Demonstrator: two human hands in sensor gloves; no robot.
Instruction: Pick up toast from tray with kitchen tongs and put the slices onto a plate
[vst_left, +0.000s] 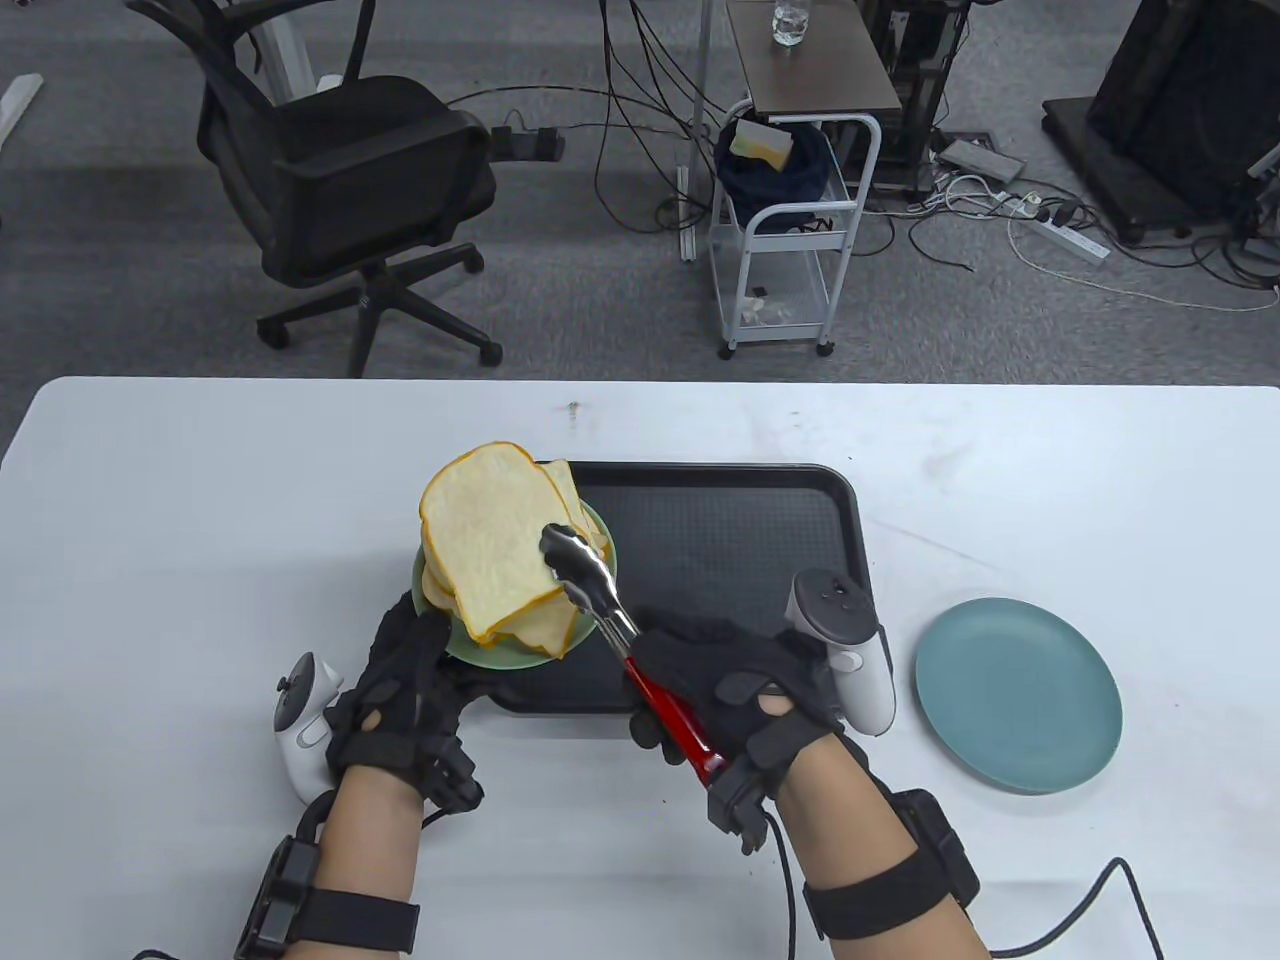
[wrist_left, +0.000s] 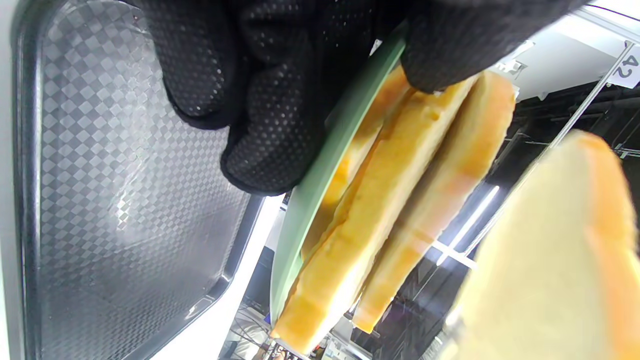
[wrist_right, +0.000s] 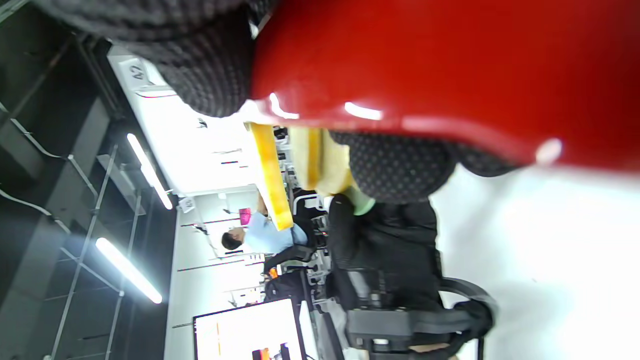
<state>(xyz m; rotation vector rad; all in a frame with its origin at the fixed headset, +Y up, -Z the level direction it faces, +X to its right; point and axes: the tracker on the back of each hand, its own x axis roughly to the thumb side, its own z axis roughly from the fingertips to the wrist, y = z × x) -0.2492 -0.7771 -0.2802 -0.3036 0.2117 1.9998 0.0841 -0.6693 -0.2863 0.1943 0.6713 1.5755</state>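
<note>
My left hand (vst_left: 405, 675) grips the near rim of a green plate (vst_left: 482, 652) and holds it up over the left end of the black tray (vst_left: 720, 540). Several toast slices (wrist_left: 380, 210) lie stacked on the plate. My right hand (vst_left: 740, 690) grips the red handles of the kitchen tongs (vst_left: 592, 592). The metal tips pinch the right edge of a large pale slice (vst_left: 485, 535), which hangs tilted just above the stack. In the left wrist view my fingers (wrist_left: 265, 100) curl under the plate's rim (wrist_left: 320, 185) and the thumb presses on top.
A blue plate (vst_left: 1018, 695) lies on the white table to the right of the tray. No toast shows on the tray's bare floor (wrist_left: 125, 200). Beyond the table's far edge stand an office chair (vst_left: 340, 190) and a white cart (vst_left: 790, 230).
</note>
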